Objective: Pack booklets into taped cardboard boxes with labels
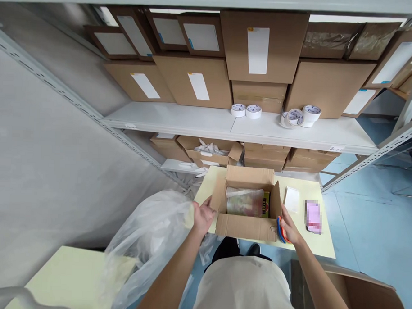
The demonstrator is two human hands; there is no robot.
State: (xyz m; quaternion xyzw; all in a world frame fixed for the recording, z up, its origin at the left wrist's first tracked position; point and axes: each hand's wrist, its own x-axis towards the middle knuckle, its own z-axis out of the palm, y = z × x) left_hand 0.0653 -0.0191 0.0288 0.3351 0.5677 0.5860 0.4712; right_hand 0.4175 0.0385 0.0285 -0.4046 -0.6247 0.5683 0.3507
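An open cardboard box stands on a small pale yellow table. Inside it lies a plastic-wrapped packet with a colourful label. My left hand rests against the box's left flap, fingers partly spread. My right hand is at the box's right front corner, closed on a red and blue tape dispenser.
A white card and a blurred pink item lie on the table right of the box. A clear plastic bag bulges at the left. Shelves behind hold cardboard boxes and tape rolls. Another open carton sits bottom right.
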